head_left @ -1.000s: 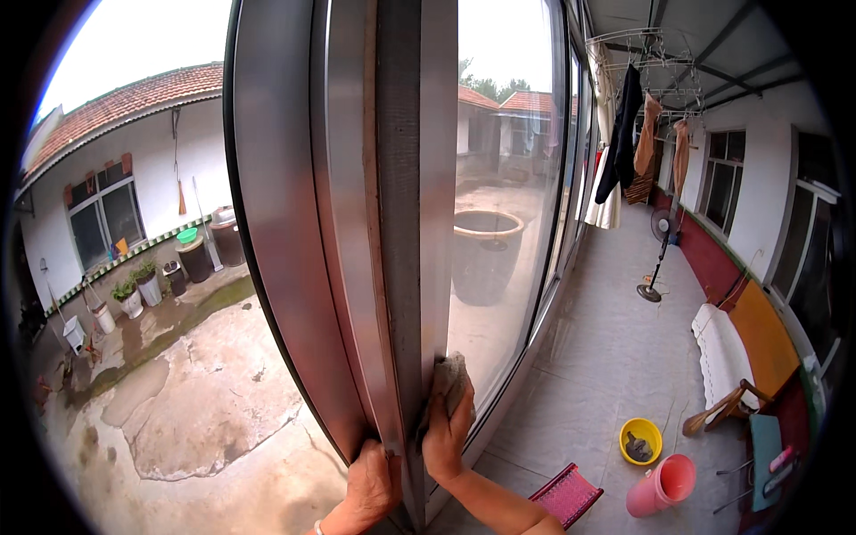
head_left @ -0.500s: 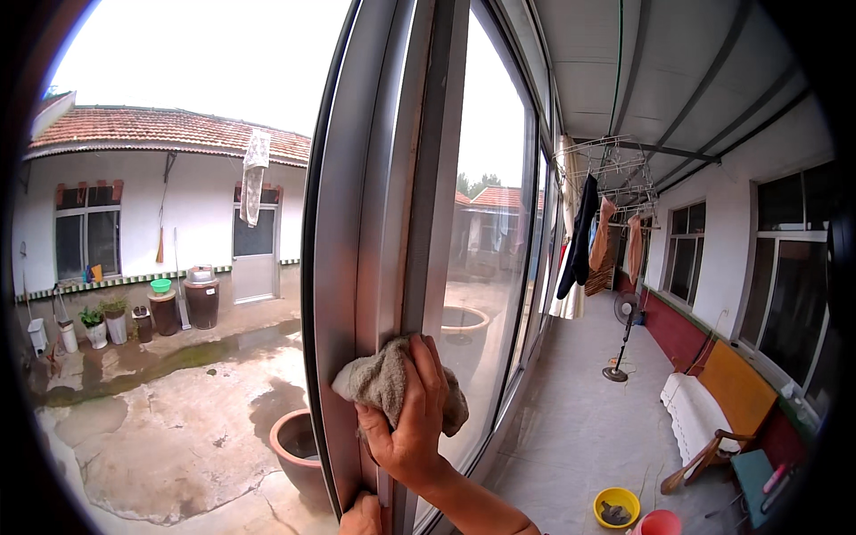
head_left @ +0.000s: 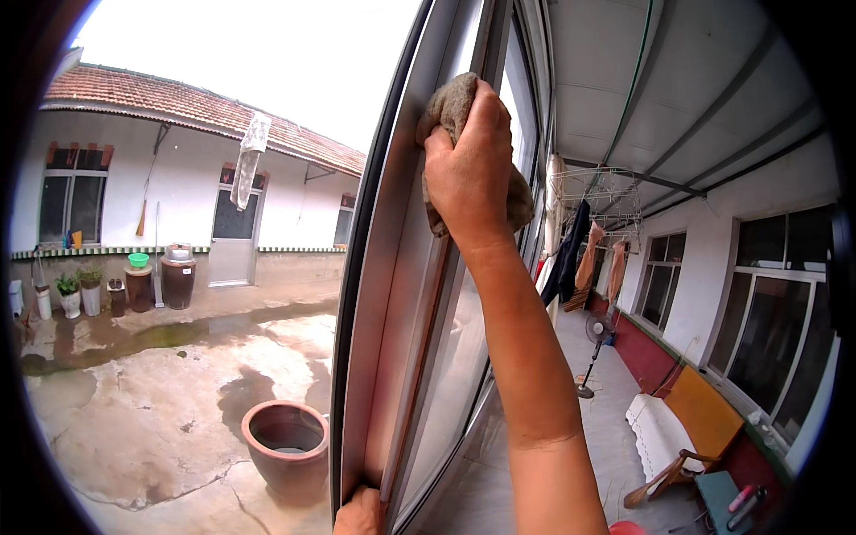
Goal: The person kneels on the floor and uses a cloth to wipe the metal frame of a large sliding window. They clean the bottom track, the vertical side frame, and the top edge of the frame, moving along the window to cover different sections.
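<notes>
My right hand [head_left: 473,169] is closed round a damp-looking greyish-brown cloth [head_left: 450,107] and presses it against the upper part of a metal window frame [head_left: 383,374]. The cloth's loose end hangs below the fingers. Low on the same frame, at the bottom of the view, my left hand [head_left: 359,514] wraps its fingers over the frame's edge. Only the back of that hand and part of its fingers show. A glass pane [head_left: 446,379] adjoins the frame on the right.
Left, outside, a large clay pot [head_left: 285,446] stands in a concrete yard. On the right a corridor holds a standing fan [head_left: 596,343], a wooden bench with a white cover [head_left: 660,437], a teal stool [head_left: 727,499] and hanging laundry [head_left: 566,259]. A red bucket [head_left: 627,528] sits at the bottom edge.
My right hand has slid the cloth from low on the frame to high up, its forearm now stretched upward. My left hand still grips the frame low down. The view has tilted and shifted.
</notes>
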Motion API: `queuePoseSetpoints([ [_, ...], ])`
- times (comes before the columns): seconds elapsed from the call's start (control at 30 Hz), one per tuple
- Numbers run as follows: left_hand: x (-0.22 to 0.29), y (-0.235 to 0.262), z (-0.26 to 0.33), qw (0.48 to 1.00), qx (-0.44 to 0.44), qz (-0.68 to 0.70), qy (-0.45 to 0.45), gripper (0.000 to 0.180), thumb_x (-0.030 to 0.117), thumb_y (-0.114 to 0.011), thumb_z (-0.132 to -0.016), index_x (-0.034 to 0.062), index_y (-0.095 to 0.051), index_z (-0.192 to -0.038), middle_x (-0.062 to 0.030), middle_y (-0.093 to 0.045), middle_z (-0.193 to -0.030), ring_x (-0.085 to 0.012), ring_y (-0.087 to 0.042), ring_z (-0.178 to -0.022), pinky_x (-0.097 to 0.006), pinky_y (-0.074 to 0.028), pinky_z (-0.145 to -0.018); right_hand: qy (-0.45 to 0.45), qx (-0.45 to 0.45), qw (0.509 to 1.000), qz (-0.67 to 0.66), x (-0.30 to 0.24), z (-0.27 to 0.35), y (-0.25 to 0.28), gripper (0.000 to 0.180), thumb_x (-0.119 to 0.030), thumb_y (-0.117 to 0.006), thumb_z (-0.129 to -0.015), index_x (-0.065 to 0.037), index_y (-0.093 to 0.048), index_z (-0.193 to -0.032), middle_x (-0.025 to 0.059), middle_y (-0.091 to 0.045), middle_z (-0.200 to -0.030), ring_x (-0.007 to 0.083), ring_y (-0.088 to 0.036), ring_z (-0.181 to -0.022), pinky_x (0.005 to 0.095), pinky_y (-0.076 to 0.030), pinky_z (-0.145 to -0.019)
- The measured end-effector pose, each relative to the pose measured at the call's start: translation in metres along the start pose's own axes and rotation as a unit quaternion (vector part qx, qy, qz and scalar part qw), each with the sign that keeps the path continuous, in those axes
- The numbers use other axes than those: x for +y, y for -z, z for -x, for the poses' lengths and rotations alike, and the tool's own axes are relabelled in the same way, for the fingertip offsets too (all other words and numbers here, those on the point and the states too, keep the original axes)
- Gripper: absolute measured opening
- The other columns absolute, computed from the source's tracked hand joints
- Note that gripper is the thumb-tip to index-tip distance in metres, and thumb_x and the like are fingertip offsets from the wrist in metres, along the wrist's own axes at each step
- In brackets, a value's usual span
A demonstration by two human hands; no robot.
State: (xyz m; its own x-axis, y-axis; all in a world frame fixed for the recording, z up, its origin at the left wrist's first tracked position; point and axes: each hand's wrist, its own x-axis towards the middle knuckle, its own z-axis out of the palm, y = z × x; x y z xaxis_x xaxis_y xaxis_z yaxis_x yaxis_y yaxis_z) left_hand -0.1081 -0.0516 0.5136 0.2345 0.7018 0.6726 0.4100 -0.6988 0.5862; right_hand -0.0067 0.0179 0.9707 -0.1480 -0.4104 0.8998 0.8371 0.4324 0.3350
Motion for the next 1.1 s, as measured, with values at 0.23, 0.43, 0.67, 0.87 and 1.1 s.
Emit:
queuePoseSetpoints([
  [0.23,0.003,0.007,-0.001,1.000,0.006,0.002,0.013,0.009,0.006,-0.043,-0.095,0.0035,-0.051,-0.100,-0.0250,-0.054,-0.084,-0.0460,-0.056,-0.074,-0.053,-0.044,-0.062,-0.107,-0.066,0.988,0.090,0.027,-0.110,-0.029,0.046,-0.006,-0.064,-0.082,0.006,-0.048,-0.123,0.0270,-0.057,-0.119,0.0437,-0.058,-0.110,0.0492,-0.047,-0.096],
  [0.43,0.004,0.016,-0.003,0.996,-0.069,-0.013,0.054,0.010,0.004,-0.044,-0.094,0.0045,-0.051,-0.101,-0.0246,-0.055,-0.085,-0.0448,-0.058,-0.075,-0.052,-0.047,-0.062,-0.106,-0.008,0.992,0.066,0.088,-0.197,-0.083,0.041,-0.010,-0.057,-0.075,0.000,-0.057,-0.115,0.0281,-0.065,-0.113,0.0421,-0.062,-0.111,0.0454,-0.049,-0.097],
  [0.67,-0.010,0.006,0.003,0.984,-0.126,-0.116,-0.038,0.024,-0.002,-0.047,-0.078,-0.0016,-0.056,-0.100,-0.0199,-0.052,-0.095,-0.0335,-0.052,-0.096,-0.040,-0.046,-0.086,-0.240,-0.014,0.970,-0.026,0.044,-0.187,-0.059,0.027,-0.003,-0.051,-0.080,-0.017,-0.065,-0.099,0.0124,-0.069,-0.075,0.0254,-0.067,-0.056,0.0403,-0.054,-0.050],
  [0.87,-0.006,0.014,0.001,0.969,-0.160,-0.185,-0.035,0.024,-0.001,-0.048,-0.077,-0.0021,-0.057,-0.100,-0.0189,-0.050,-0.092,-0.0326,-0.051,-0.095,-0.040,-0.046,-0.087,-0.237,-0.043,0.969,0.052,0.017,-0.175,-0.051,0.025,-0.008,-0.050,-0.087,-0.009,-0.060,-0.111,0.0206,-0.070,-0.097,0.0342,-0.072,-0.076,0.0446,-0.059,-0.065],
  [1.1,-0.004,0.021,-0.007,0.996,-0.087,0.012,-0.026,0.015,0.004,-0.059,-0.088,0.0002,-0.046,-0.096,-0.0236,-0.052,-0.087,-0.0451,-0.057,-0.076,-0.052,-0.045,-0.062,-0.061,0.020,0.973,0.222,0.055,-0.160,-0.063,0.028,-0.010,-0.050,-0.087,0.002,-0.057,-0.111,0.0317,-0.066,-0.106,0.0462,-0.063,-0.105,0.0507,-0.050,-0.094],
])
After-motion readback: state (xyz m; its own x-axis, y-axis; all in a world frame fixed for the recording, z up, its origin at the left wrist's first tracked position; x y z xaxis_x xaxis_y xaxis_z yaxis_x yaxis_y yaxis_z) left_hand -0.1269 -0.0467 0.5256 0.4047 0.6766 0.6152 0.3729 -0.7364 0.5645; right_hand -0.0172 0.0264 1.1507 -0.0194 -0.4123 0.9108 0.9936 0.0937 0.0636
